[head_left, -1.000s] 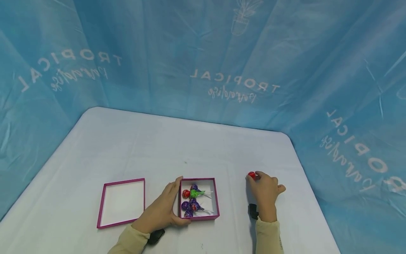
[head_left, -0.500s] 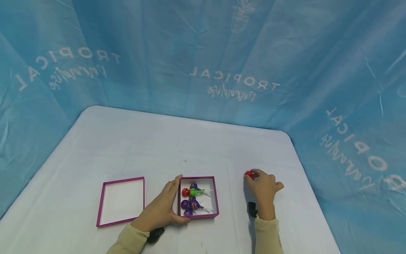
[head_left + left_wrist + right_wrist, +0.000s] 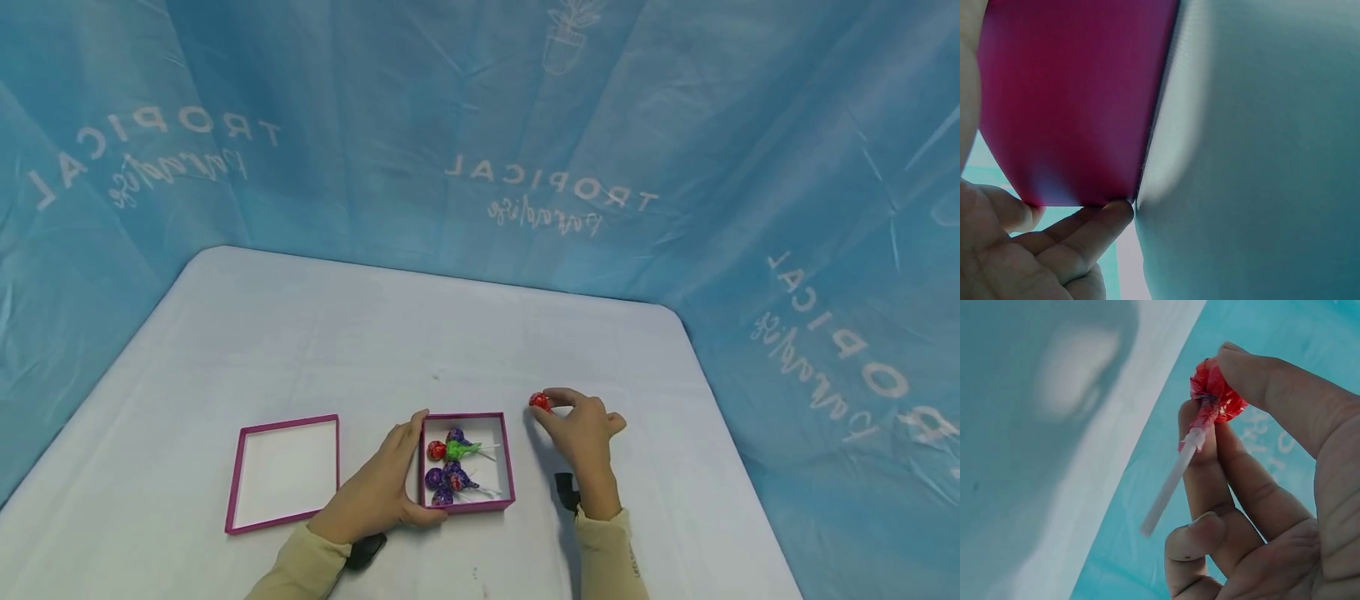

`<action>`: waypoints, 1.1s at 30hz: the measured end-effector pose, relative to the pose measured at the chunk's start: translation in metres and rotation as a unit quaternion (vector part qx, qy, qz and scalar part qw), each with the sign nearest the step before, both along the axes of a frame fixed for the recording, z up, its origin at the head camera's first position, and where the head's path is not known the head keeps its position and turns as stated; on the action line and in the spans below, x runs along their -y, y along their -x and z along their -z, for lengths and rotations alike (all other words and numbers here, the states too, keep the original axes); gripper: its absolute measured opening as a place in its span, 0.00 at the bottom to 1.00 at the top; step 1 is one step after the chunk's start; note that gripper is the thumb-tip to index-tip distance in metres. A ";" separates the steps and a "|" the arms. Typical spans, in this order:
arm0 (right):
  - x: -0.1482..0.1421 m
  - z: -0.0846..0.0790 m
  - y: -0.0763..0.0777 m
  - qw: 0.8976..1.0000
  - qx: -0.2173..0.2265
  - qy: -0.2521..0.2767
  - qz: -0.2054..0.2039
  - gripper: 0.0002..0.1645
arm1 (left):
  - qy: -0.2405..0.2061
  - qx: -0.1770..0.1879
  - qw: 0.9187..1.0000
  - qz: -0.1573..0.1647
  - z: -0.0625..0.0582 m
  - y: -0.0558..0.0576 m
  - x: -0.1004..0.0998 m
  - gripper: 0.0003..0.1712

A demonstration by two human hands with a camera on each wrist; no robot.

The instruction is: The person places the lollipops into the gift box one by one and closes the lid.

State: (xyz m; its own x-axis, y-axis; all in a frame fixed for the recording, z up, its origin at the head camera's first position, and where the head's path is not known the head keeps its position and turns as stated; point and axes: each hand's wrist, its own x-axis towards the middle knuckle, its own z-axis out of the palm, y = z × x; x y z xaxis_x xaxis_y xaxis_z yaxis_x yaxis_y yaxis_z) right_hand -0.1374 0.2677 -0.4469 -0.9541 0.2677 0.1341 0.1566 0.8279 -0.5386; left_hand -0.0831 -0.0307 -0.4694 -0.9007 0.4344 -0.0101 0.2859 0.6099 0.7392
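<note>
A red-wrapped lollipop (image 3: 1216, 390) with a white stick is pinched by its head between thumb and fingers of my right hand (image 3: 581, 429), above the table right of the box. My left hand (image 3: 378, 483) grips the left side of a magenta-edged box (image 3: 507, 458), thumb at the near corner and fingers along the far one. Its magenta outer wall (image 3: 1072, 106) fills much of the left wrist view. Inside the box lie several purple lollipops (image 3: 453, 477), a red lollipop (image 3: 437, 450) and a green lollipop (image 3: 459, 449), sticks pointing right.
A shallow magenta-rimmed white box lid (image 3: 288, 471) lies inside-up to the left of my left hand. White cloth covers the table (image 3: 360, 325). Blue curtains (image 3: 375, 142) with white lettering hang behind and at both sides.
My right hand has lifted the red lollipop off the table and carried it left, closer to the box. The left hand keeps its grip on the box.
</note>
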 end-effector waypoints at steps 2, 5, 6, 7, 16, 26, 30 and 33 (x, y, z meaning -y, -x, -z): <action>0.004 0.001 -0.001 1.000 -0.007 0.003 -0.008 0.23 | -0.001 0.001 1.000 0.001 -0.001 0.000 0.000 0.82; 0.010 0.001 -0.001 0.999 -0.025 0.008 -0.019 0.22 | 0.000 0.001 1.000 0.004 -0.002 0.000 0.000 0.82; 0.012 0.001 -0.001 0.999 -0.030 0.008 -0.021 0.21 | 0.000 0.001 1.000 0.005 -0.002 0.000 0.000 0.82; 0.013 0.001 -0.001 0.999 -0.034 0.008 -0.023 0.21 | -0.002 0.000 1.000 0.005 -0.002 0.001 0.000 0.82; 0.027 -0.008 -0.007 0.996 -0.072 0.016 -0.049 0.19 | -0.001 -0.003 1.000 0.001 -0.001 0.000 -0.001 0.82; 0.043 -0.014 -0.014 0.991 -0.105 -0.005 -0.078 0.18 | 0.003 -0.006 1.000 0.002 -0.002 0.000 0.000 0.82; 0.048 -0.019 -0.020 0.988 -0.113 -0.012 -0.105 0.18 | 0.004 -0.005 1.000 0.005 -0.002 0.000 0.000 0.82; 0.052 -0.023 -0.023 0.985 -0.119 -0.016 -0.125 0.18 | 0.000 -0.008 1.000 0.008 -0.002 0.001 0.000 0.81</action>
State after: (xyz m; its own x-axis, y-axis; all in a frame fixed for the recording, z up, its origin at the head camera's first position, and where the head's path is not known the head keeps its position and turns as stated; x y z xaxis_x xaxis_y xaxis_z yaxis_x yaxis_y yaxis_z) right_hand -0.1141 0.2156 -0.4240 -0.9300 0.0211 0.3670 -0.1816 0.8416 -0.5086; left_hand -0.0839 -0.0305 -0.4679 -0.8940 0.4481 0.0034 0.3064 0.6057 0.7343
